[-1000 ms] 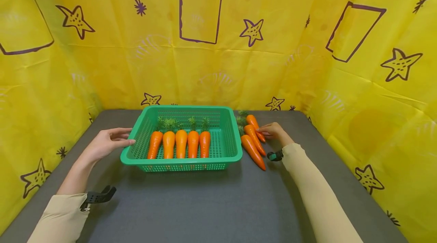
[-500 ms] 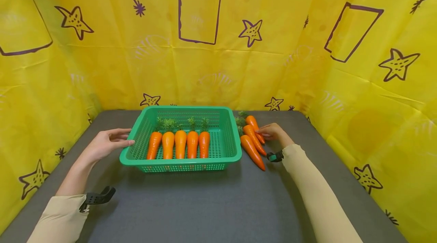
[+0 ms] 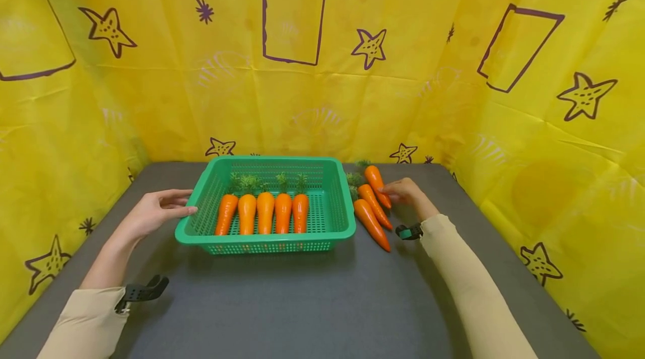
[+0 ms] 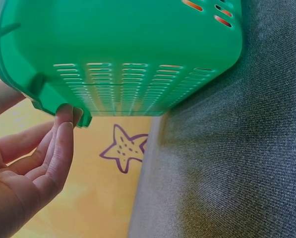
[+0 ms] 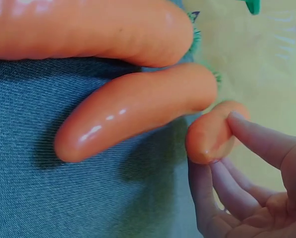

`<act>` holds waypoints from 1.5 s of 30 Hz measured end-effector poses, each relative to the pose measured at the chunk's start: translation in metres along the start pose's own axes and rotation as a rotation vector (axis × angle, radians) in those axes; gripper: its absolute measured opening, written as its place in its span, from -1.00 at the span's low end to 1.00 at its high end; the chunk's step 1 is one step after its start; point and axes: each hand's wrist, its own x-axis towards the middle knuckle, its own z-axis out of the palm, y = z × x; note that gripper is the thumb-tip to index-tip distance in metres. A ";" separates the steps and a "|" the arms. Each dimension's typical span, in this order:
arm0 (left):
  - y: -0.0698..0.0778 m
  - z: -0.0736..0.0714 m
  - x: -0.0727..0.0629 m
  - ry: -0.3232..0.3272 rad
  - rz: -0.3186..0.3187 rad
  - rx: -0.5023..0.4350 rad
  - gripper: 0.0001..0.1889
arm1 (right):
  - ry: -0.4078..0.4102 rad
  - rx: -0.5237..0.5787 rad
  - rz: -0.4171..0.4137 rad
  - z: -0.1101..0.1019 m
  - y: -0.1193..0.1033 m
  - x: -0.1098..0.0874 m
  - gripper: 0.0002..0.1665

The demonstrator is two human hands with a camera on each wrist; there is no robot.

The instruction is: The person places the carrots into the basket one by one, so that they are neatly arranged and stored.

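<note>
Outstretched, my right grip (image 3: pixel 405 191) is pinching a carrot (image 3: pixel 374 176) near the far edge of the bench (image 3: pixel 282 303), my left grip (image 3: pixel 151 213) the basket (image 3: pixel 267 239) rim; only the right wrist view is showing fingers (image 5: pixel 202 193) underneath the carrot.

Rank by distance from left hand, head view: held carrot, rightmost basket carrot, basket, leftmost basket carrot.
1. Basket, at the left hand.
2. Leftmost basket carrot, row's left end.
3. Rightmost basket carrot, row's right end.
4. Held carrot, right of basket, in right hand.
</note>
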 end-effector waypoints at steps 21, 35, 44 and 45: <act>-0.001 0.000 0.000 0.003 -0.005 -0.002 -0.30 | -0.018 -0.124 -0.040 -0.012 -0.024 -0.026 -0.33; 0.000 0.000 -0.001 0.002 -0.001 -0.022 -0.31 | -0.059 -0.167 -0.075 -0.022 -0.043 -0.048 -0.28; 0.001 0.000 0.001 -0.004 -0.004 -0.019 -0.30 | -0.070 -0.202 -0.092 -0.023 -0.050 -0.059 -0.29; 0.002 0.000 0.001 -0.005 -0.005 -0.017 -0.30 | -0.073 -0.209 -0.093 -0.023 -0.051 -0.060 -0.28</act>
